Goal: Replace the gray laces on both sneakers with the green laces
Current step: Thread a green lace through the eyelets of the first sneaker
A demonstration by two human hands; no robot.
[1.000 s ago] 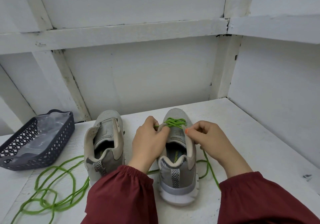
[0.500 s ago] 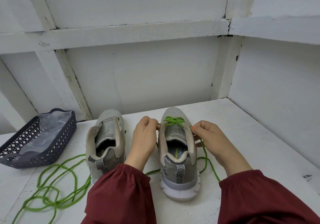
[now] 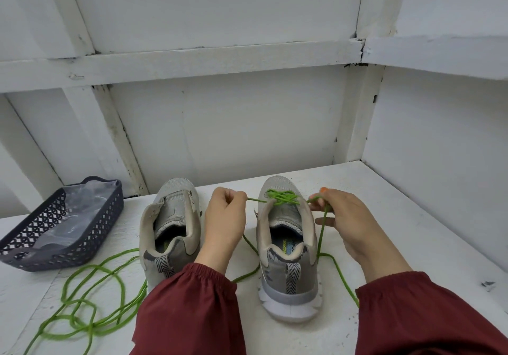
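Two gray sneakers stand heel-toward-me on a white table. The right sneaker (image 3: 288, 247) has a green lace (image 3: 281, 198) crossed through its front eyelets. My left hand (image 3: 224, 223) pinches one end of that lace to the left of the shoe. On the shoe's right side, my right hand (image 3: 346, 223) grips the other end, which hangs down past the shoe. Both ends are pulled outward. The left sneaker (image 3: 170, 231) has no lace in it. A second green lace (image 3: 90, 297) lies in loose loops at the front left.
A dark perforated basket (image 3: 63, 244) lined with clear plastic sits at the left of the table. White panelled walls close in the back and the right side. My maroon sleeves fill the lower edge of the view.
My hands have moved apart from the shoe's tongue, drawing the two lace ends out sideways. The lace is tighter across the front eyelets.
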